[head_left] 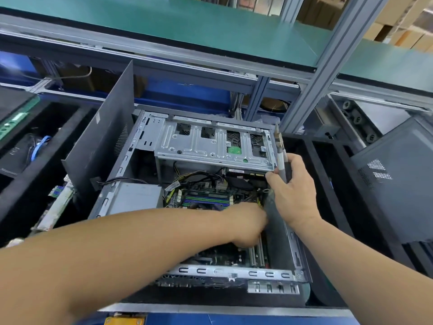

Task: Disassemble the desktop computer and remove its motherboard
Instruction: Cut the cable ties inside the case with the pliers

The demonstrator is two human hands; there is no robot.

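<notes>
An open desktop case [234,273] lies on its side in front of me. Its green motherboard [206,198] shows inside, with blue memory slots and several cables across it. A silver drive cage [210,141] spans the far end of the case. My left hand [246,226] reaches down into the case at the board's right side; its fingers are hidden and blurred. My right hand [293,191] grips a grey-handled tool [281,160] over the case's right wall, tip pointing up and away.
A dark side panel [103,146] leans upright against the case's left. A grey power supply [138,198] sits in the case's left corner. Another dark case [393,184] stands at the right. Boards and cables [35,146] lie in black trays at the left.
</notes>
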